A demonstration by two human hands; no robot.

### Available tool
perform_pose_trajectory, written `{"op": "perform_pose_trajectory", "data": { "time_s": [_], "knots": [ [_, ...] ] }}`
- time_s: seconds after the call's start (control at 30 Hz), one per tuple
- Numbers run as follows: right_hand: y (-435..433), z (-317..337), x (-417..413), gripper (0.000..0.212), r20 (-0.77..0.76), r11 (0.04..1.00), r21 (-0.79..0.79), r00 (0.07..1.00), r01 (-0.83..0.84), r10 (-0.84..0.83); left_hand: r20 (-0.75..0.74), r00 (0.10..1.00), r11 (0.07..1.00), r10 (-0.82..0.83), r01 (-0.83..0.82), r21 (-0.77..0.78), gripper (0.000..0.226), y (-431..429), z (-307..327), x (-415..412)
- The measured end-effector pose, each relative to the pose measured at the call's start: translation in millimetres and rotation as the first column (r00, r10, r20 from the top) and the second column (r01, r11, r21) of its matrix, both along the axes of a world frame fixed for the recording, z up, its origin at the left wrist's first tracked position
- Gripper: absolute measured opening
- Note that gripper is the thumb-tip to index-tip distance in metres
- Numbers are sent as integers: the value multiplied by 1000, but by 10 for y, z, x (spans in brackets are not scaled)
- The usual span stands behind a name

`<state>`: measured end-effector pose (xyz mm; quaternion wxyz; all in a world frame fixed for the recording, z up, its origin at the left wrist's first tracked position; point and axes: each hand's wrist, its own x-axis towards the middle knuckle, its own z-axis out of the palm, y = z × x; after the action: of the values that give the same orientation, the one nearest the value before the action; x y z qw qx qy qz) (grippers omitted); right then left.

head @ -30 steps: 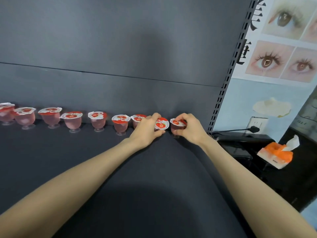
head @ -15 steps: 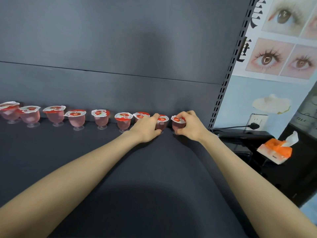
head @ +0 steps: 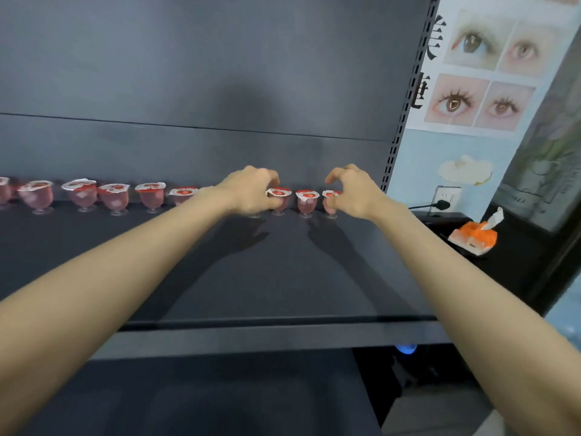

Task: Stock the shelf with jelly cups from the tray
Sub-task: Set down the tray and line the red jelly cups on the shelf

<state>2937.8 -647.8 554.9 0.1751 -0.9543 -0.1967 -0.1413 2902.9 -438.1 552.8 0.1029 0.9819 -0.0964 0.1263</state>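
Observation:
A row of pink jelly cups (head: 151,198) with red-and-white strawberry lids stands along the back of the dark shelf (head: 283,272). Three cups stand at the row's right end: one (head: 278,201), a middle one (head: 305,202) and the last (head: 330,202). My left hand (head: 251,191) hovers in front of the row, fingers loosely curled above the first of these cups and holding nothing. My right hand (head: 353,191) arches over the last cup, with forefinger and thumb spread apart and the thumb near its side. No tray is in view.
The shelf's slotted upright (head: 399,121) rises just right of the last cup. Beyond it are a wall poster of eyes (head: 481,73), a plugged-in socket (head: 446,198) and an orange tissue pack (head: 474,237). The shelf's front lip (head: 267,338) runs below my forearms.
Both hands have let go of the two rightmost cups, which now stand on the shelf. The hands have lifted and the view has pulled back, showing the shelf's front edge.

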Motion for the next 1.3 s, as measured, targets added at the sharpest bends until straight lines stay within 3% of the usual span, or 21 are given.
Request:
{"op": "perform_pose_trajectory", "data": {
  "time_s": [0.2, 0.43, 0.57, 0.93, 1.3],
  "knots": [
    [293, 125, -824, 46, 68, 997, -1, 995, -73, 73, 146, 989, 998, -10, 1, 63, 55, 259, 180, -897],
    [707, -76, -1871, 43, 121, 980, 2, 973, -200, 198, 326, 944, 996, 56, -76, 51, 49, 659, -110, -2196],
    [1008, -292, -2427, 48, 71, 968, 17, 966, -250, 248, 274, 957, 987, 98, -129, 97, 57, 937, -304, -2855],
    [2191, -777, -3390, 50, -13, 920, 4, 920, -392, 392, 187, 946, 960, 265, -276, 39, 57, 1975, -792, -4029],
    [3607, -2095, -4026, 46, -217, 953, 45, 928, -300, 302, 24, 984, 982, 175, -176, 71, 53, 3523, -2042, -4606]
  ]
}}
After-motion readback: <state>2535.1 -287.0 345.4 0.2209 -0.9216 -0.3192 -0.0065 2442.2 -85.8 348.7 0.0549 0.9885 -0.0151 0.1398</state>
